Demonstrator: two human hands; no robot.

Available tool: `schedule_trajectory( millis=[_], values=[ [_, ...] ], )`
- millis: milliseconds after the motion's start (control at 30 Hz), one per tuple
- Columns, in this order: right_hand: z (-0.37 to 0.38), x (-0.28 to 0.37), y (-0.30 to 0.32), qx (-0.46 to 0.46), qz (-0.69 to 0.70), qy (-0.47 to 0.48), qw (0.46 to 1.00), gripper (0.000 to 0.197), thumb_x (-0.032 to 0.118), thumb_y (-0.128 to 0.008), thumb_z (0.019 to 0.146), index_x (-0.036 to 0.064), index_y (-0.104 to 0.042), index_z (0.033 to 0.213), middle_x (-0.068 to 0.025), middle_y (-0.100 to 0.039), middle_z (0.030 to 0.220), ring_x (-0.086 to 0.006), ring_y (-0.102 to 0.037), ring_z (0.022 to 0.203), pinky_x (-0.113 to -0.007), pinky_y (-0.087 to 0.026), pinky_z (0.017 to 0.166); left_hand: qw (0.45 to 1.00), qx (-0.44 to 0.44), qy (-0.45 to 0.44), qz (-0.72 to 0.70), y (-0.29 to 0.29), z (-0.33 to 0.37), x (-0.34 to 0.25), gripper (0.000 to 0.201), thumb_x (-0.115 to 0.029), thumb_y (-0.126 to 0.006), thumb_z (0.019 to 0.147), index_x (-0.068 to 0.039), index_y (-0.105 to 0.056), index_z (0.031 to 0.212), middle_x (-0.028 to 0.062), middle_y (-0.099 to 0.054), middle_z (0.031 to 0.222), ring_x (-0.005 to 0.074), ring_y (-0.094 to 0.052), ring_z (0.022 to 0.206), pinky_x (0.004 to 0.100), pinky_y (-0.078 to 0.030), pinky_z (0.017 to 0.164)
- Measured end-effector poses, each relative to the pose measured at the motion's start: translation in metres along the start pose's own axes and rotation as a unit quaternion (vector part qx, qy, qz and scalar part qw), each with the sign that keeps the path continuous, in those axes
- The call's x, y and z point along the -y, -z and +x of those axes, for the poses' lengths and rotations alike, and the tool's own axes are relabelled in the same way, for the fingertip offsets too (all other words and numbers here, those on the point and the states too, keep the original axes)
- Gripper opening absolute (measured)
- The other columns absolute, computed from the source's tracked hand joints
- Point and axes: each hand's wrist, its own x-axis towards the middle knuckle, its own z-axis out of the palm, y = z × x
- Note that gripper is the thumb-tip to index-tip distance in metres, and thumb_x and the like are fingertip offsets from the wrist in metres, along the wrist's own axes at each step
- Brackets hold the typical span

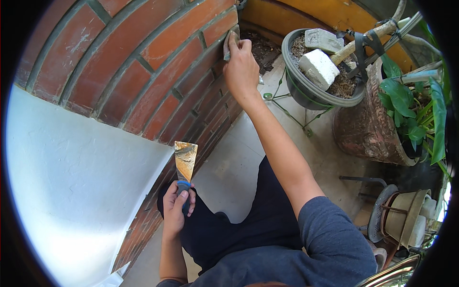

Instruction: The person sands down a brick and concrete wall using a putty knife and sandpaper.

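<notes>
Scraper [185,159], at eight o'clock of centre, points toward twelve in the left hand [175,208], fingers curled round its handle [183,187]; likely light and stiff, best gripped there. At twelve o'clock the right hand [240,67] pinches a small greyish piece [226,48], softness unclear, at the brick wall [169,50].

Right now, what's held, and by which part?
Left hand: scraper, by its handle. Right hand: small grey piece, exact kind and gripped part unclear.

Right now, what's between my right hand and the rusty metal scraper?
The head view shows only red brick wall between your right hand and scraper.
</notes>
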Motion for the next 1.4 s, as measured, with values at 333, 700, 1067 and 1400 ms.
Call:
schedule_trajectory(
  millis=[333, 700, 1067, 1400],
  values=[
    [0.002, -0.005, 0.005, 0.004, 0.004, 0.025, 1.0, 0.065, -0.001, -0.066, 0.09, 0.0039, -0.057, 0.154, -0.0191, -0.059, 0.125, -0.0394, -0.072, 0.108, -0.049, -0.064, 0.083, 1.0, -0.004, -0.003, -0.008, -0.003, 0.002, -0.003, 0.029, -0.023, -0.059, 0.11, 0.001, -0.061, 0.125, 0.0059, -0.062, 0.086, 0.0082, -0.052, 0.059, 0.0224, -0.04, 0.051],
    [0.001, -0.016, 0.003, -0.021, 0.013, 0.089, 0.996, 0.075, -0.005, -0.074, 0.079, 0.0067, -0.062, 0.152, -0.0154, -0.063, 0.127, -0.0386, -0.067, 0.118, -0.049, -0.061, 0.092, 0.999, -0.03, -0.031, -0.012, 0.008, 0.002, -0.007, 0.031, -0.024, -0.058, 0.11, 0.002, -0.06, 0.126, 0.0055, -0.06, 0.084, 0.0088, -0.052, 0.058, 0.0225, -0.04, 0.049],
    [-0.005, -0.012, -0.003, -0.026, 0.015, 0.076, 0.997, 0.077, -0.006, -0.074, 0.077, 0.0059, -0.061, 0.151, -0.0139, -0.062, 0.129, -0.0372, -0.066, 0.118, -0.048, -0.062, 0.091, 0.999, -0.029, -0.028, -0.006, 0.01, -0.002, -0.001, 0.031, -0.025, -0.058, 0.11, 0.002, -0.06, 0.124, 0.0058, -0.06, 0.083, 0.0092, -0.052, 0.056, 0.0224, -0.039, 0.047],
    [-0.016, -0.001, 0.002, -0.033, 0.025, 0.113, 0.993, 0.064, -0.003, -0.072, 0.083, 0.0019, -0.063, 0.146, -0.0148, -0.063, 0.122, -0.0359, -0.066, 0.113, -0.046, -0.063, 0.086, 0.999, -0.026, -0.023, 0.0, 0.011, -0.001, -0.003, 0.031, -0.026, -0.059, 0.11, 0.002, -0.06, 0.124, 0.0055, -0.059, 0.083, 0.0092, -0.052, 0.056, 0.0224, -0.039, 0.047]
  ],
)
